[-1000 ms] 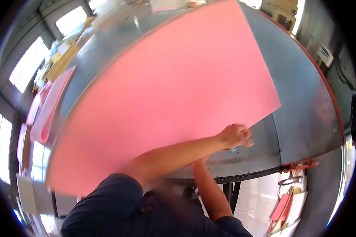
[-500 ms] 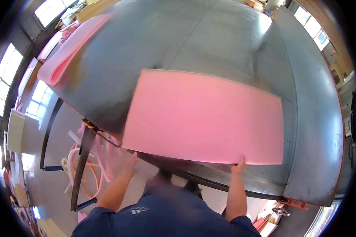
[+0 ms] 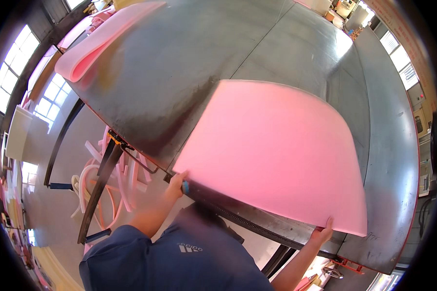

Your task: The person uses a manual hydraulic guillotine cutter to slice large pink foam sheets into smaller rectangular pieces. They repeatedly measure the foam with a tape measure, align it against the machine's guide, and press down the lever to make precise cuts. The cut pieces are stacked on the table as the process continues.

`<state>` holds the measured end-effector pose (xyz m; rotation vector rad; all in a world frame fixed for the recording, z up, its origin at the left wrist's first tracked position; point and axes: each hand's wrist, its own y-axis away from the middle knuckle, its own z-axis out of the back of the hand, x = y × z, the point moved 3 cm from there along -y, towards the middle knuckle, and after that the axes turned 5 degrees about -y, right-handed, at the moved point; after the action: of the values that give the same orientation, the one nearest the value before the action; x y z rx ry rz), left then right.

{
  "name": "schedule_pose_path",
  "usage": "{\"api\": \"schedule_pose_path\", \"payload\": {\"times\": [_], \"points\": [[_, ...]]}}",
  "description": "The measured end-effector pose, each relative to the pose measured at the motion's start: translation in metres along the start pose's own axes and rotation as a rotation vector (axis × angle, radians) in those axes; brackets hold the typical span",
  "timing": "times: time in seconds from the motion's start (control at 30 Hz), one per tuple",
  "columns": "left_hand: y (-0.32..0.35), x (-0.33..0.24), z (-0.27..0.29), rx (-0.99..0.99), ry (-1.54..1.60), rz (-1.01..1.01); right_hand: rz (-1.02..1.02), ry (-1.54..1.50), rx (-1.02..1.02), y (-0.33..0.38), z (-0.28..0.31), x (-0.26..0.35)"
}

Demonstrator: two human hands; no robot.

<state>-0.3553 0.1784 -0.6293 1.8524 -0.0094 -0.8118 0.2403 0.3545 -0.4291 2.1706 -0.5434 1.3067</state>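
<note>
A large pink foam sheet [image 3: 277, 155] covers the near right part of a grey metal tabletop, its far edge bowed upward in the middle. At the sheet's near left corner, my left hand [image 3: 176, 185] grips the edge, thumb on top and fingers below. A small teal patch [image 3: 185, 187] shows beside those fingers; what it is I cannot make out. My right hand [image 3: 322, 233] pinches the near edge toward the right corner, thumb on top and the other fingers mostly hidden underneath.
A folded pink foam sheet [image 3: 85, 60] lies on the table's far left edge. Pink and cream foam strips [image 3: 126, 184] sit on the floor beside a dark metal leg [image 3: 102, 191]. A dark ridged strip [image 3: 247, 225] runs along the near table edge.
My left hand has come up to the sheet's left corner and taken hold of it. The sheet has turned clockwise and shifted right, and its far edge now bows. My right hand keeps its grip.
</note>
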Motion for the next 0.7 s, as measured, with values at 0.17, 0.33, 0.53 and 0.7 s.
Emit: {"api": "schedule_pose_path", "payload": {"times": [0.17,0.33,0.53,0.7], "points": [[-0.036,-0.045,-0.061,-0.081,-0.145,-0.326,-0.264,0.119,-0.095,-0.096,0.076,-0.108],[-0.026,-0.047,-0.095,-0.138,-0.289,-0.275,-0.418,0.054,-0.194,-0.112,0.127,-0.187],[-0.054,-0.058,-0.036,-0.372,-0.484,-0.226,-0.601,0.092,-0.242,-0.059,0.098,-0.220],[-0.055,-0.116,-0.050,-0.341,-1.209,-0.534,-0.603,0.302,-0.218,-0.044,0.091,-0.226]]}}
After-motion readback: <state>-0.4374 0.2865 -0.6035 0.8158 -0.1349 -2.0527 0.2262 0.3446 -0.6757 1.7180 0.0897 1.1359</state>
